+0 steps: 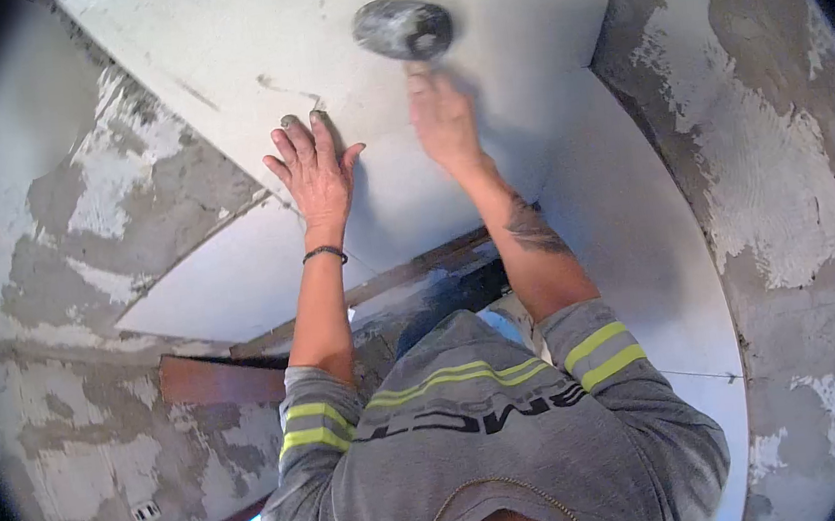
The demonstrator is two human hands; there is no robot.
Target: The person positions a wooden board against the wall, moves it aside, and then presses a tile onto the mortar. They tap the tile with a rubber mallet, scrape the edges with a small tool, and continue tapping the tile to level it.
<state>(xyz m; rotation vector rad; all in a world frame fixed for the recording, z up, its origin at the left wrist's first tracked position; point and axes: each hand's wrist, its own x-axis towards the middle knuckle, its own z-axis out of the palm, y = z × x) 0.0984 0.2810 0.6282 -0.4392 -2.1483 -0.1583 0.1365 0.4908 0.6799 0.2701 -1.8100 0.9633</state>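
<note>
Grey hoodie [486, 445] with yellow stripes fills the near bottom of the view, arms going up out of it toward a big white tile [391, 92] on the wall. That tile is easily the largest thing here, sitting in a corner with rough patchy grey adhesive walls [792, 184] on the left and right and more white tile further right. A brown wooden batten [218, 380] shows on the left below the tile.

Left hand [314, 175] is pressed flat against the tile, fingers spread, nothing held, black wristband just below it. Right hand [444, 117] is blurred, but it looks clenched round the handle of a rubber mallet [403, 29], whose grey head is at or just off the tile face near the top, far from the camera. Can't tell if it's actually touching.

My two cents on doing this bit well: light taps, not whacks, and work across the face rather than hammering one spot, so the tile beds evenly. Flat palm is good, you feel whether it shifts or rocks. Stay off edges and corners with the mallet, that's where I'd expect cracks
</note>
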